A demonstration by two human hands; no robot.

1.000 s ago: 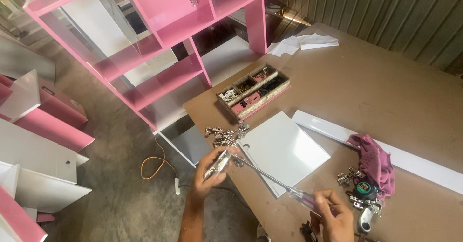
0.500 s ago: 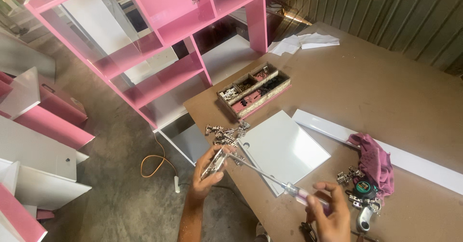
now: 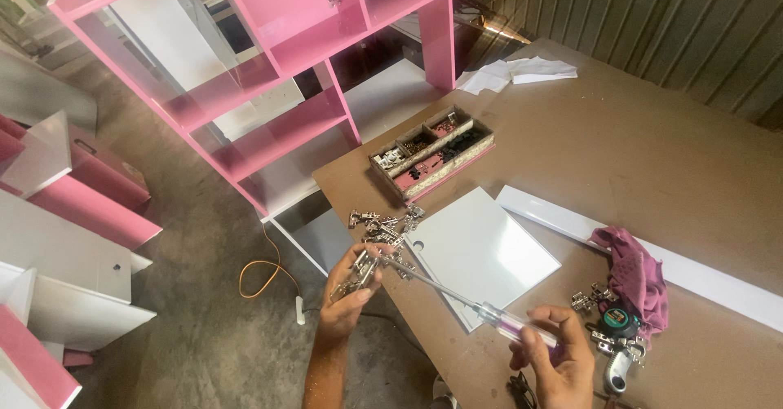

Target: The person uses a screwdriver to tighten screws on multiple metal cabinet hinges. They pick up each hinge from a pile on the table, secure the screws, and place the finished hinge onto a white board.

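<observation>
While gripping a metal hinge [image 3: 359, 272], left hand [image 3: 349, 301] at the table's near edge, right hand [image 3: 555, 360] clenched on a long screwdriver [image 3: 465, 301], tip at the hinge, white panel [image 3: 481, 250] just beyond.

Pink shelving unit [image 3: 269, 91] stands on concrete floor [image 3: 196, 327].

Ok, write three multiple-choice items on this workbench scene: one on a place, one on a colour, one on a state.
1. Where does the divided hardware box sit?
A. on the brown table
B. on the floor
C. inside the shelf unit

2. What colour is the rag?
A. green
B. purple-pink
C. yellow

3. What is the right hand doing?
A. resting empty
B. holding a hammer
C. gripping the screwdriver

Answers:
1 A, the box stands on the tabletop near its far edge.
2 B, the cloth lies purple-pink on the white strip.
3 C, its fingers wrap the clear handle, the shaft reaching the metal hinge in the left hand.
</observation>
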